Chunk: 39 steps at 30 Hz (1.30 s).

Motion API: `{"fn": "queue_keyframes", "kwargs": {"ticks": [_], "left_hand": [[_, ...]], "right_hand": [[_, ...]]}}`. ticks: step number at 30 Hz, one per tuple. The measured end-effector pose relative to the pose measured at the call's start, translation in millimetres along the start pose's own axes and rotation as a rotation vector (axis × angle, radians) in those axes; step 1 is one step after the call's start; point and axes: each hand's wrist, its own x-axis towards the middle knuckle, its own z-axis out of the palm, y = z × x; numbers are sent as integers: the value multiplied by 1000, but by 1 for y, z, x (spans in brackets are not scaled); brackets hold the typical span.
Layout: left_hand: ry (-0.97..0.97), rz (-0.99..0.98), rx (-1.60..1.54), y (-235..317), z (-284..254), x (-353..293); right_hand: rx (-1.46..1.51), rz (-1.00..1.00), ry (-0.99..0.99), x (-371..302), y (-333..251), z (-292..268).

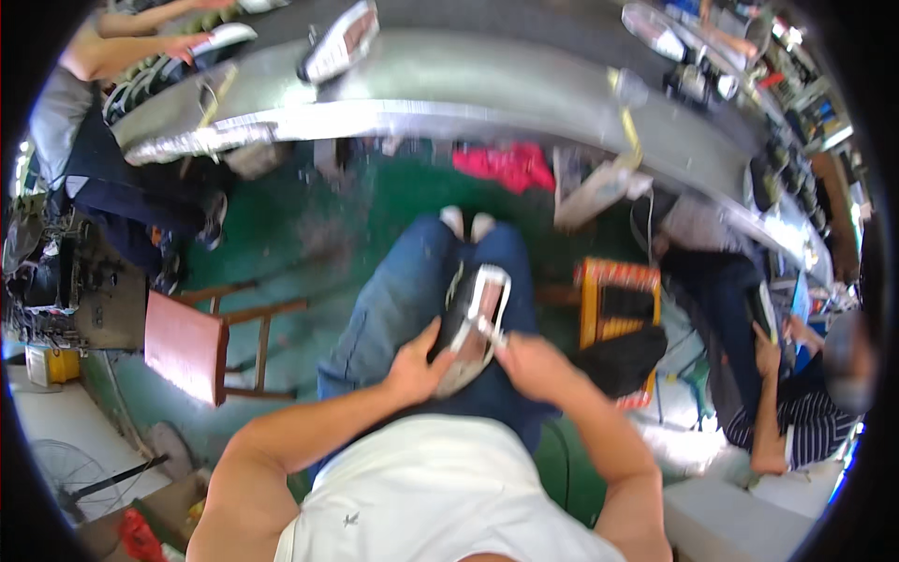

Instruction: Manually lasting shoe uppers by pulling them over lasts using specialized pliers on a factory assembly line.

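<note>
On my lap lies a shoe (486, 300) with a white edge, a dark side and a brownish middle. My left hand (417, 363) is closed around its near left side, with the thumb along the edge. At the opposite edge, the fingers of my right hand (536, 365) are bent and closed against the shoe, near a small white bit that is too blurred to name. Part of the shoe's near end is covered by my fingers.
Ahead stretches a long grey workbench (393, 98) carrying another white shoe (345, 42). A wooden stool (187, 347) stands at left, a yellow-orange crate (618, 300) at right. Red cloth (506, 167) lies under the bench. People work at far left and right.
</note>
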Motion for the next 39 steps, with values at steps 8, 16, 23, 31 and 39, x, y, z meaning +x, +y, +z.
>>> {"fn": "queue_keyframes", "kwargs": {"ticks": [8,16,23,31,39], "left_hand": [[-302,-208,87,-4,-14,-8],[-371,80,254,50,-63,17],[-133,371,-44,128,-131,47],[-279,56,-26,26,-17,108],[22,294,182,34,-31,52]], "right_hand": [[-14,60,-96,-19,-5,32],[443,188,105,-41,21,29],[772,294,340,-62,36,46],[809,257,204,-65,40,49],[432,201,-1,-39,0,-16]]}}
